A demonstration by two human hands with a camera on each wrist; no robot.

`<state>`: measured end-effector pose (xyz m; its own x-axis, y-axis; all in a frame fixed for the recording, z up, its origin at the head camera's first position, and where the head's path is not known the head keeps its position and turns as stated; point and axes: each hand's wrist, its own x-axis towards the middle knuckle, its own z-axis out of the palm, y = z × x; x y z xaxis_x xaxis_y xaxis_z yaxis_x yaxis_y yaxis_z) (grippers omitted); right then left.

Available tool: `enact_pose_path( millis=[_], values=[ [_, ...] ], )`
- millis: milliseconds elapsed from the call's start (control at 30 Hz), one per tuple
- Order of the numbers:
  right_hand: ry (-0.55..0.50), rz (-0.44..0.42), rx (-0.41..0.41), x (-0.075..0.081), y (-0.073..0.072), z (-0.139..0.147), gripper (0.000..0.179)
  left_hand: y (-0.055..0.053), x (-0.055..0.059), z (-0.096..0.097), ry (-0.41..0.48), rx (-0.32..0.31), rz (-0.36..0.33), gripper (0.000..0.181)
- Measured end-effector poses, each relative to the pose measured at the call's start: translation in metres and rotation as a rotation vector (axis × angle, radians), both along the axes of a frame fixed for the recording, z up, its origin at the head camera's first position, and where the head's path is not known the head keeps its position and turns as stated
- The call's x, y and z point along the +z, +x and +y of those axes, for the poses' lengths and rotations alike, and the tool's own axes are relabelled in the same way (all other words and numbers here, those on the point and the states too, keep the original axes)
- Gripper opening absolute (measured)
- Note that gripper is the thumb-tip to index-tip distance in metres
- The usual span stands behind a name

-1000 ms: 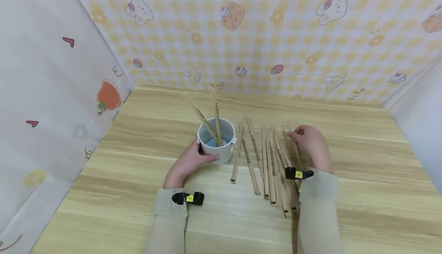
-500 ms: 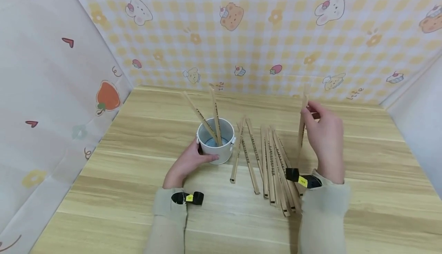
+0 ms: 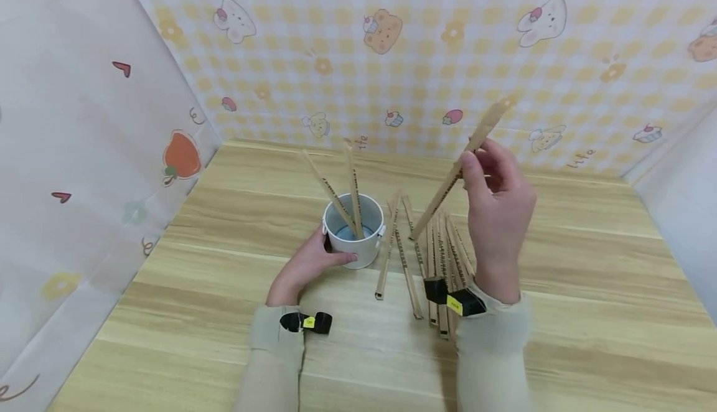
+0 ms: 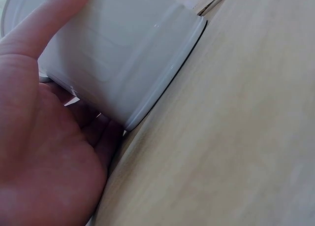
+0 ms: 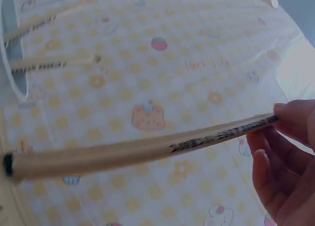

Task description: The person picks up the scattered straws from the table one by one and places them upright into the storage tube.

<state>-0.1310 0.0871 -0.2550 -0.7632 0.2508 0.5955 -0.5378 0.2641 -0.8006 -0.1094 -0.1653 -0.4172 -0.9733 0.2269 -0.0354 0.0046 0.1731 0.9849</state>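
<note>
My left hand (image 3: 308,262) grips the near left side of a small white bucket (image 3: 364,251), thumb across its front. In the left wrist view the bucket (image 4: 118,53) stands on the table with fingers curled behind it. Two slim sticks in brown paper wrappers (image 3: 354,194) lean inside. To the right, my right hand (image 3: 498,206) pinches another brown-paper-wrapped stick (image 3: 439,200) between thumb and fingers, raised and slanting down toward the bucket. The right wrist view shows black print along this stick (image 5: 98,154). Below it, several similar sticks (image 3: 442,275) lie loosely fanned on the table.
The wood-grain table (image 3: 196,325) ends at a yellow-checked backdrop (image 3: 414,76) with cartoon prints. A pale sheet (image 3: 84,150) closes off the left side and another (image 3: 683,194) the right. Both forearms carry black wrist cameras (image 3: 454,297).
My right hand has lifted one wrapped stick from the right edge of the pile, raised it, then brought it left and tilted it toward the bucket. My left hand stays on the bucket.
</note>
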Motion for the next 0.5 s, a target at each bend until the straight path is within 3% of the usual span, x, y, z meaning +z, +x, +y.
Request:
enact_pose_path(
  millis=[100,233,367,500],
  values=[
    [-0.105,0.07,0.044,0.009,0.006,-0.012,0.02,0.003,0.009,0.002,0.012,-0.012,0.003,0.091],
    [-0.171,0.116,0.093,0.015,0.008,-0.023,0.021,0.006,0.017,0.004,0.018,-0.03,0.017,0.092],
    [-0.149,0.088,0.113,0.016,0.007,-0.03,0.025,0.005,0.018,0.005,0.027,-0.035,0.016,0.091],
    [-0.051,0.043,0.13,0.008,0.001,-0.035,0.029,0.004,0.016,0.004,0.037,-0.031,0.013,0.091]
  ],
)
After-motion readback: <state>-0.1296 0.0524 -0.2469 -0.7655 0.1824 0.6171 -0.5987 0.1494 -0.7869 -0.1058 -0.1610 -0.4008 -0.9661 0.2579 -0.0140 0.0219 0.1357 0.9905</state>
